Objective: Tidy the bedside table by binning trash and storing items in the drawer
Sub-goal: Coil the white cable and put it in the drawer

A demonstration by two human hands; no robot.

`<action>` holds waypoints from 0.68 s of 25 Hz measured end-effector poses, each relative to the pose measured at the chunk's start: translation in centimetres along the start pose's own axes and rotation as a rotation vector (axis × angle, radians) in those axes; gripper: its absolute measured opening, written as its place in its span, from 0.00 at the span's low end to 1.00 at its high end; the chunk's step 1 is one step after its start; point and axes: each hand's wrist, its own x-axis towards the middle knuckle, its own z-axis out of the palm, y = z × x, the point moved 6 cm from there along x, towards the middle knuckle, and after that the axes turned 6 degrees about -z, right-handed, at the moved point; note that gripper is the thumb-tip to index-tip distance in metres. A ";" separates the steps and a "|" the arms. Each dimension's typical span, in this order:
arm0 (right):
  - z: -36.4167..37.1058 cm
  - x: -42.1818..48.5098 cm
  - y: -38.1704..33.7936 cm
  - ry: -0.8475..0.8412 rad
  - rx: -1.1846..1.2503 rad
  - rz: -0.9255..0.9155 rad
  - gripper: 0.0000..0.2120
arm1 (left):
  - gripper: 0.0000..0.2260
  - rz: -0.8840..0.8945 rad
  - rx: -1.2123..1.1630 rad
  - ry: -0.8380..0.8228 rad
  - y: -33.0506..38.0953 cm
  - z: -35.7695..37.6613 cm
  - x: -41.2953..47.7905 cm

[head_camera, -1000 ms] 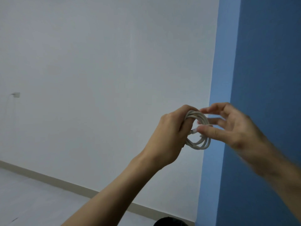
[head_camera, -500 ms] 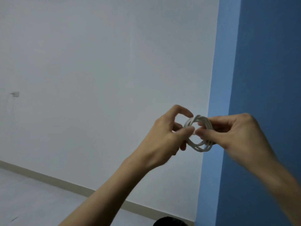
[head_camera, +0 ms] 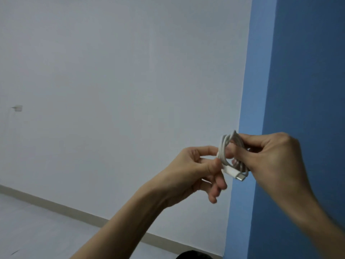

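Note:
A white charging cable [head_camera: 226, 146] is wound into a small coil and held up in front of me at chest height. My right hand [head_camera: 267, 161] grips the coil from the right, thumb and fingers around its loops. My left hand [head_camera: 194, 171] pinches the cable near its plug end, between thumb and forefinger. The plug [head_camera: 236, 174] sticks out below the coil, pointing down to the right. The bedside table, the drawer and the bin are out of view.
A pale grey wall [head_camera: 112, 90] fills the left, with a small socket [head_camera: 17, 108] low on it and a skirting board [head_camera: 74, 210] along the floor. A blue wall [head_camera: 298, 71] stands on the right. A dark rounded object [head_camera: 194, 255] shows at the bottom edge.
The coil has passed from my left hand's grip into my right hand. My left hand has shifted to pinch the plug end, and the plug now hangs out below the coil.

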 end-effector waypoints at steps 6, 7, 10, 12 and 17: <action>-0.4 0.0 -0.6 0.024 -0.060 -0.047 0.02 | 0.08 0.204 0.143 0.246 0.7 -0.2 -0.2; -0.5 0.0 -0.8 0.021 -0.043 -0.044 0.03 | 0.10 0.233 0.149 0.294 0.9 -0.4 -0.3; -0.5 -0.2 -0.9 -0.055 -0.052 -0.021 0.06 | 0.11 0.304 0.208 0.416 1.6 -1.0 -0.5; -0.5 -0.5 -0.8 -0.114 -0.057 -0.001 0.03 | 0.11 0.319 0.264 0.473 1.8 -1.2 -0.7; -0.3 -0.9 -1.0 -0.144 -0.065 -0.032 0.09 | 0.15 0.350 0.507 0.670 1.9 -1.3 -0.9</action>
